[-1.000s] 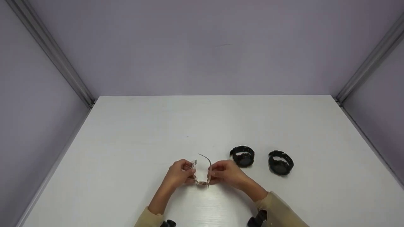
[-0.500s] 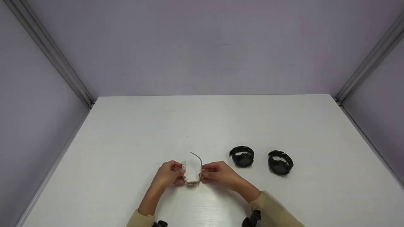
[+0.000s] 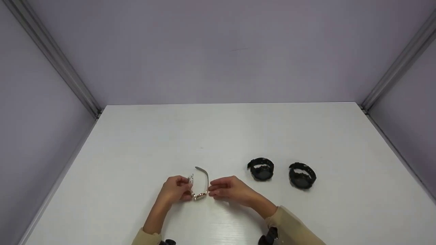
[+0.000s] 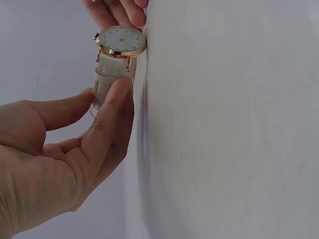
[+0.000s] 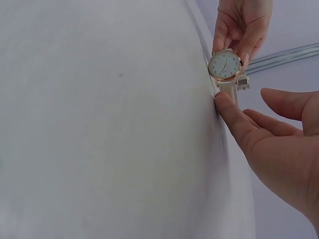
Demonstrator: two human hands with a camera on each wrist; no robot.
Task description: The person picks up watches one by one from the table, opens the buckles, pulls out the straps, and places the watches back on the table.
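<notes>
A watch (image 3: 199,183) with a gold case, white dial and pale strap is held just above the white table (image 3: 218,136), near its front edge. My left hand (image 3: 185,190) pinches it; in the left wrist view the thumb and forefinger of that left hand (image 4: 104,92) grip the strap below the watch dial (image 4: 121,41). My right hand (image 3: 214,190) is beside it with relaxed fingers. In the right wrist view only the thumb of the right hand (image 5: 244,97) touches the strap under the watch (image 5: 225,64); its forefinger stands apart.
Two black watches (image 3: 261,169) (image 3: 302,175) lie side by side on the table, right of my hands. Lilac walls with metal corner rails (image 3: 54,58) close in the back and both sides.
Both hands have carried the pale watch leftward. The right hand, which pinched the strap before, has loosened and now only touches it.
</notes>
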